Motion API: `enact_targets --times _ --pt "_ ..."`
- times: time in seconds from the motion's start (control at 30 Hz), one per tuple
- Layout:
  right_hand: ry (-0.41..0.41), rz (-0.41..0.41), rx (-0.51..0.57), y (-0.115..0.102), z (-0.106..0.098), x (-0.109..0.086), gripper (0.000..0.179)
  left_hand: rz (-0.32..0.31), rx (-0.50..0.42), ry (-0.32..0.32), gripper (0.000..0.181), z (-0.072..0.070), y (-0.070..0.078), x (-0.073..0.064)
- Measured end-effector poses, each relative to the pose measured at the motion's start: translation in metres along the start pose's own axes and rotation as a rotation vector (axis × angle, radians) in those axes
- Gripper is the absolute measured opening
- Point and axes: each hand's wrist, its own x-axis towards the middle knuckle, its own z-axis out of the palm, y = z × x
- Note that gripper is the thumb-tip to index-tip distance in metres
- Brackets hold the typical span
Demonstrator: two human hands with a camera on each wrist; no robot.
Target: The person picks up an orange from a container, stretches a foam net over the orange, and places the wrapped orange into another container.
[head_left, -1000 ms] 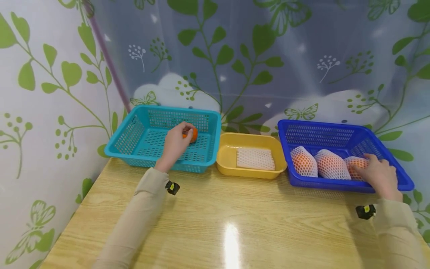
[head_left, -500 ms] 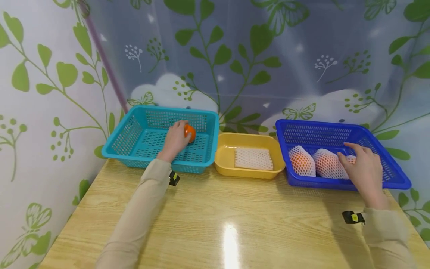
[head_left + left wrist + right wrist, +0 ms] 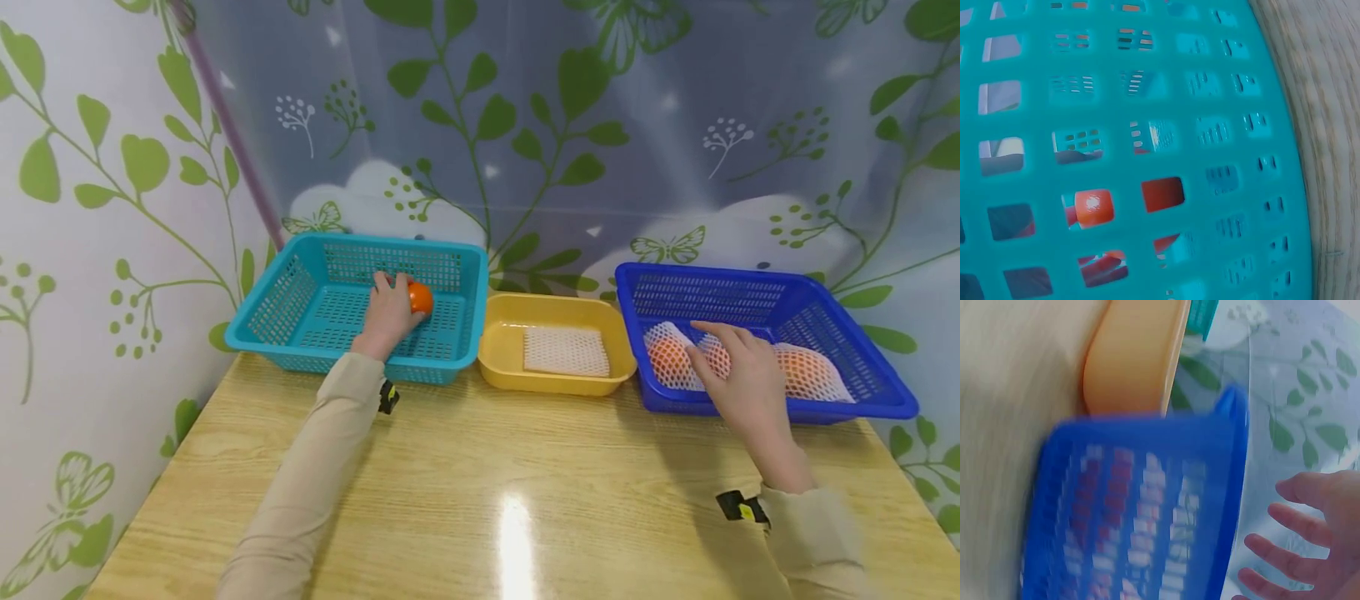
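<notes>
In the head view my left hand (image 3: pixel 387 317) is inside the teal basket (image 3: pixel 247 333), fingers and thumb curled about a glossy round orange fruit (image 3: pixel 422 298). Through the basket's slots the left wrist view shows part of this fruit (image 3: pixel 1094 208). Above the front of the blue basket (image 3: pixel 885 392), my right hand (image 3: pixel 746 379) has its fingers spread and holds nothing. Below it are three orange fruits in white foam nets: one at the left (image 3: pixel 670 357), one mostly hidden behind the hand (image 3: pixel 716 354), one at the right (image 3: pixel 810 372).
Between the two baskets stands a yellow tray (image 3: pixel 502 367) with a flat stack of white foam nets (image 3: pixel 566 352) in it. All three containers are at the back of the wooden table (image 3: pixel 450 475), against a leaf-patterned curtain (image 3: pixel 525 200).
My right hand has come off the rightmost netted fruit and moved left over the blue basket, its fingers spreading. My left hand has shifted its fingers around the orange fruit, which stays in the teal basket.
</notes>
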Motion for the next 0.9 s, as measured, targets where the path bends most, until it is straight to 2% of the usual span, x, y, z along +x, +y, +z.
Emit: enact_targets --times 0.17,0.3,0.43,0.53,0.7,0.9 --pt "0.043 -0.114 0.077 -0.023 0.017 -0.010 0.033 -0.005 0.006 -0.022 0.065 0.000 0.001 -0.001" --pt "0.024 -0.153 0.114 -0.038 0.032 -0.017 0.032 -0.012 0.027 -0.044 0.072 -0.001 0.001 -0.002" --pt "0.002 -0.198 0.140 -0.050 0.046 -0.023 0.032 -0.010 0.021 -0.034 0.072 -0.005 0.001 -0.001" --pt "0.011 -0.253 0.154 -0.059 0.056 -0.027 0.032 -0.013 -0.040 0.000 0.070 -0.012 0.007 -0.004" --pt "0.072 -0.314 0.146 -0.073 0.064 -0.033 0.030 0.025 -0.216 0.057 0.070 -0.026 0.030 -0.016" --pt "0.037 -0.326 0.199 -0.089 0.071 -0.035 0.030 0.104 -0.389 0.050 0.069 -0.036 0.062 -0.041"
